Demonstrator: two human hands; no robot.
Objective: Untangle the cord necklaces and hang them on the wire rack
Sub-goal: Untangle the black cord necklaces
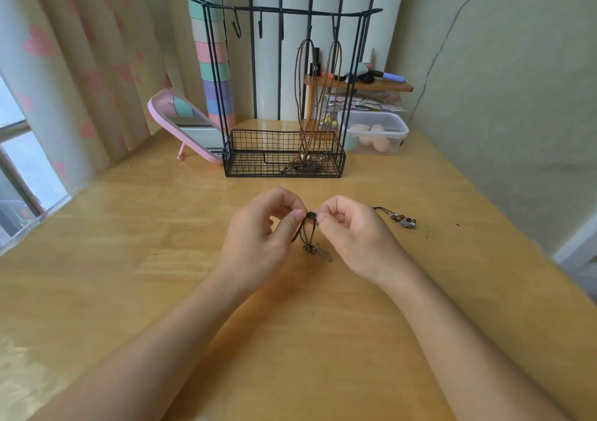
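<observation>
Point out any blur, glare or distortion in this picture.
Head view: the necklace dangles a motion-blurred pendant; the table shows pale glare at left; the wide-angle lens splays the rack uprights outward at top; the window is overexposed.

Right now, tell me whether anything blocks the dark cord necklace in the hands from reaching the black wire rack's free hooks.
Nothing visible does. The left hand and right hand pinch the dark cord necklace before the black wire rack; three left hooks hang free.
</observation>
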